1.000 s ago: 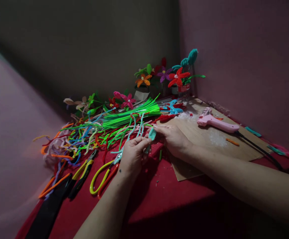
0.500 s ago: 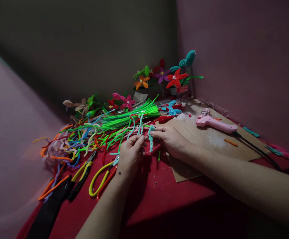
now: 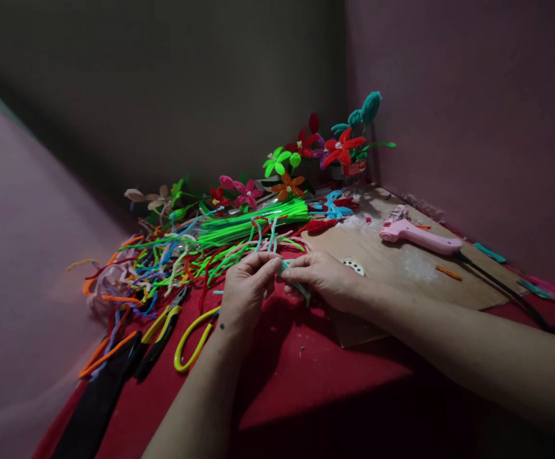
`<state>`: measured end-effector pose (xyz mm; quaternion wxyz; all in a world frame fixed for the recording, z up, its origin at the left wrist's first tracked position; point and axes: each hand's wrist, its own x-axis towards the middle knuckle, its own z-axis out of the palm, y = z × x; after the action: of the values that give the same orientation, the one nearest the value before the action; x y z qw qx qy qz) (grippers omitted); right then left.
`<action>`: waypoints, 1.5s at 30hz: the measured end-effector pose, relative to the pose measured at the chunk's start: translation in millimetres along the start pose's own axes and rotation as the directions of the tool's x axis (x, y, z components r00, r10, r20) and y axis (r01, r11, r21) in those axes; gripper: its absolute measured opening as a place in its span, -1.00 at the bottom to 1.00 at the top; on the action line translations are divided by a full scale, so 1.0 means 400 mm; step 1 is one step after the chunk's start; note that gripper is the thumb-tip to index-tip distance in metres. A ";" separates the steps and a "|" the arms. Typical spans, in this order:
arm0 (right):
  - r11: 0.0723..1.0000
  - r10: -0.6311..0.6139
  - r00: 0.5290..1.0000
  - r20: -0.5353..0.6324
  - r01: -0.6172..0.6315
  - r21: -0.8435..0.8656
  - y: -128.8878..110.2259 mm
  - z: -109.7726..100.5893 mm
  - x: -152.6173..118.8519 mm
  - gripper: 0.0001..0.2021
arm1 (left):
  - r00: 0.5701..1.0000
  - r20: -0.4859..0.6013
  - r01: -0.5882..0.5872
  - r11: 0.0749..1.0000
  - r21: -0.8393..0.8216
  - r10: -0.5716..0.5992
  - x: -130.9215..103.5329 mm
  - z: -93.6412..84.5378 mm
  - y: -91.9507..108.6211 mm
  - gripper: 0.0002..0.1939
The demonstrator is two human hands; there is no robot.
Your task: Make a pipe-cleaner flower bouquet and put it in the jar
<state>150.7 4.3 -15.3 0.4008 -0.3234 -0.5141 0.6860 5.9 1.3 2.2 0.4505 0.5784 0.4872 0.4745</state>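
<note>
Both hands meet over the red cloth, fingertips close together around a turquoise pipe cleaner (image 3: 302, 292). My right hand (image 3: 330, 277) pinches it between thumb and fingers, and one end trails down below. My left hand (image 3: 249, 287) is also closed in a pinch at the other side of the piece; the exact grip is partly hidden by the fingers. Beside my left wrist lie scissors (image 3: 180, 347) with a yellow handle, partly covered by the forearm. Just behind the fingers are loose light-blue and pink pipe cleaners (image 3: 273, 237).
Pliers (image 3: 165, 328) lie left of the scissors, near a tangle of coloured pipe cleaners (image 3: 129, 274). A green bundle (image 3: 258, 220) and pipe-cleaner flowers (image 3: 344, 148) stand behind. Right, a pink glue gun (image 3: 423, 239) with a cord rests on cardboard (image 3: 377, 296), near a dotted white piece (image 3: 354, 266).
My hands have come closer together, and the turquoise loop that stood upright at my right fingers is now lower between both hands. Green and orange flowers at the back have shifted.
</note>
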 end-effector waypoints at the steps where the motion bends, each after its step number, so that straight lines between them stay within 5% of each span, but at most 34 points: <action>1: 1.000 0.017 1.000 -0.008 -0.017 -0.018 0.000 0.000 0.000 -0.80 | 0.999 0.012 -0.036 0.996 0.081 0.035 0.000 -0.003 0.001 -0.84; 7: 0.978 0.039 0.998 -0.046 -0.048 -0.204 -0.003 0.007 -0.002 -0.80 | 0.945 0.172 -0.325 0.759 0.565 0.277 -0.002 -0.022 0.007 -0.88; 12: 0.948 0.045 0.996 -0.081 -0.068 -0.311 0.005 0.007 0.003 -0.79 | 0.890 0.290 -0.451 0.588 0.671 0.351 -0.002 -0.024 0.017 -0.85; 19: 0.962 0.037 0.998 -0.053 -0.050 -0.267 0.009 0.004 0.007 -0.77 | 0.934 0.262 -0.352 0.753 0.556 0.243 -0.001 -0.022 0.012 -0.88; 27: 0.958 0.100 0.995 0.004 -0.095 -0.271 0.005 0.005 0.004 -0.78 | 0.910 0.300 -0.415 0.645 0.641 0.286 0.002 -0.025 0.014 -0.86; 34: 0.990 0.116 0.990 -0.081 -0.122 -0.073 0.003 0.000 0.006 -0.84 | 0.993 0.117 -0.058 0.955 0.290 0.025 0.000 -0.011 0.017 -0.85; 40: 0.996 0.082 0.996 0.022 -0.083 0.018 0.004 -0.002 0.003 -0.91 | 0.998 0.034 0.039 0.989 0.141 -0.044 0.004 -0.014 0.016 -0.81; 45: 0.994 0.098 0.995 -0.029 -0.096 0.053 0.000 -0.002 0.001 -0.88 | 0.998 -0.002 0.065 0.995 0.073 -0.065 0.009 -0.012 0.013 -0.77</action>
<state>151.1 5.1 -15.3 0.3832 -0.3484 -0.4736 0.7124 2.1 4.3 8.3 0.4446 0.5784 0.5225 0.4414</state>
